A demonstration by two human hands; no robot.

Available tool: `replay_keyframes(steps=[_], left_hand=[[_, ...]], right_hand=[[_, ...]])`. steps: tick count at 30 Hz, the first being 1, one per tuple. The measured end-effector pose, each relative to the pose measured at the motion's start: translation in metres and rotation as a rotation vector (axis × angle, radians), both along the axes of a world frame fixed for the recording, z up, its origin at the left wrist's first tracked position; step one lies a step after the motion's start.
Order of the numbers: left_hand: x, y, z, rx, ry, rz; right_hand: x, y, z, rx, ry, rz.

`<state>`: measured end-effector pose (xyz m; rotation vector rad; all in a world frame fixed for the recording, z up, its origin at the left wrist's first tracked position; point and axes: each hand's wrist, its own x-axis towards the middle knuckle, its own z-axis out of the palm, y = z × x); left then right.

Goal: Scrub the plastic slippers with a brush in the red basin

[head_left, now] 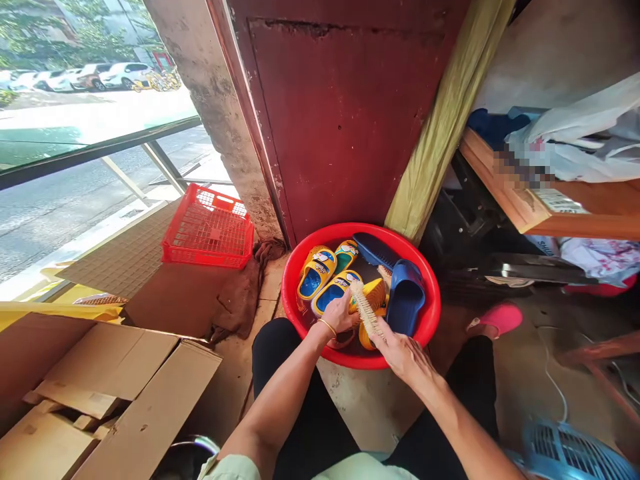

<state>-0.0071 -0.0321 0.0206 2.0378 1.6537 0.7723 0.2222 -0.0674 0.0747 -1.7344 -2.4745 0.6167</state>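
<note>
My right hand (pixel 401 352) is closed around a scrub brush (pixel 367 312) with pale bristles. My left hand (pixel 338 316) grips a yellow slipper (pixel 375 291), and the brush lies against or just over it. Both hands are above a red basin (pixel 433 313) of dark water. Inside it, yellow slippers with blue insoles, such as this one (pixel 311 283), lie at the left. A dark blue slipper (pixel 403 308) leans against the right side, and another dark blue slipper (pixel 376 249) rests sole up at the back. My left fingers are partly hidden behind the brush.
A red plastic crate (pixel 209 230) stands on cardboard to the left, beside a brown cloth (pixel 245 300). Open cardboard boxes (pixel 145 400) fill the near left. Behind the basin is a dark red door (pixel 345 120). A wooden shelf (pixel 530 207) and a blue fan (pixel 570 447) are at the right.
</note>
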Motion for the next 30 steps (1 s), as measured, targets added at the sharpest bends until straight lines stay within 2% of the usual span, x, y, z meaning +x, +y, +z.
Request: replay_keyframes(steps=[3,6,9,13,17,20,23,25,27,28,30], left_hand=[[0.007,-0.001,-0.006,0.009,-0.038,0.016],[0.011,-0.004,-0.003,0.036,-0.166,-0.009],[0.01,-0.008,0.003,-0.002,-0.312,0.003],[0.008,-0.01,0.01,-0.069,-0.534,0.014],[0.01,-0.008,0.013,-0.097,-0.595,0.012],[0.011,0.0,0.014,-0.138,-0.863,0.172],[0.01,0.01,0.016,-0.254,-1.298,0.328],[0.009,0.014,0.017,-0.394,-1.477,0.34],[0.009,0.013,0.018,-0.548,-1.542,0.314],[0.01,0.011,0.019,-0.612,-1.553,0.299],[0.011,0.007,0.021,-0.69,-1.565,0.275]], right_hand=[[0.011,0.017,-0.004,0.018,-0.016,-0.103],[0.027,0.04,0.0,0.078,-0.013,-0.203],[0.024,0.034,0.007,0.118,0.005,-0.186],[0.01,0.015,0.011,0.068,-0.001,-0.055],[0.03,0.033,0.006,0.092,0.003,-0.214],[0.037,0.038,-0.003,0.139,0.082,-0.218],[0.017,0.015,-0.015,0.259,0.186,-0.177],[-0.004,-0.004,-0.022,0.32,0.178,-0.046],[-0.018,-0.011,-0.023,0.352,0.141,0.077],[-0.021,-0.008,-0.021,0.362,0.115,0.095],[-0.015,0.008,-0.013,0.373,0.055,0.017]])
